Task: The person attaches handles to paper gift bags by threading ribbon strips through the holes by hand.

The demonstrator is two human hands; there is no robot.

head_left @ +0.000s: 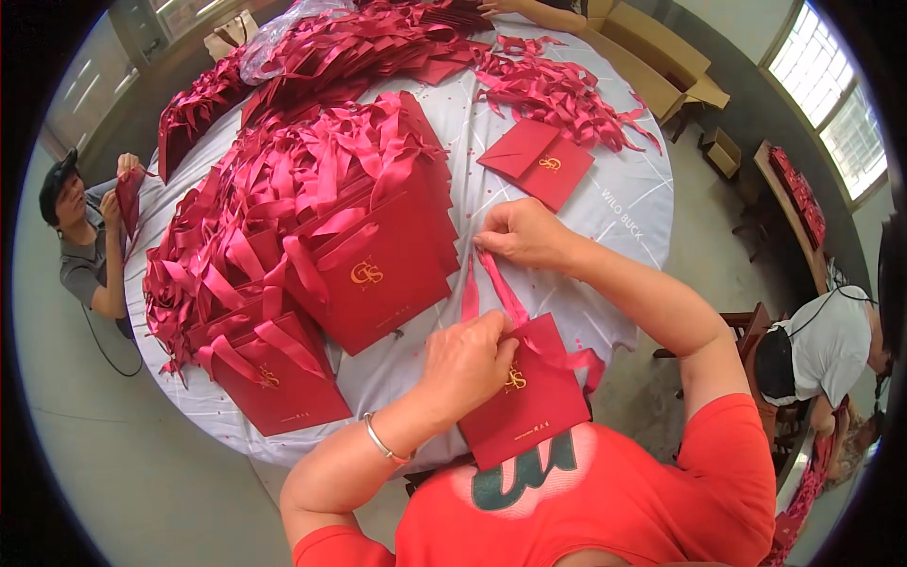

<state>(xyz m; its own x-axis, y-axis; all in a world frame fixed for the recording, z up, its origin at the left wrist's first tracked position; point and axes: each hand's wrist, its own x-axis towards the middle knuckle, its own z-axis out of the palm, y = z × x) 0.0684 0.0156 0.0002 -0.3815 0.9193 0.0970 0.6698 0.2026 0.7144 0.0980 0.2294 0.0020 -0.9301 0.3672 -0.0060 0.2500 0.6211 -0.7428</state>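
In front of my chest is a red paper gift bag [529, 416] with a gold emblem and pink ribbon strands at its top. My left hand [468, 367] is closed at the bag's upper left edge, thumb and fingers pressed together there. Higher up, my right hand [524, 234] pinches the upper end of a pink ribbon [501, 288], whose strands hang down toward the bag. Another ribbon length droops off the bag's right side. My left fingers partly cover the emblem.
Rows of ribboned red bags [378, 274] stand close on my left. A flat red bag [539, 163] and loose pink ribbons [567, 94] lie on the pale tablecloth [628, 203]. Co-workers are at the left, far edge and right. Cardboard boxes [652, 57] stand behind the table.
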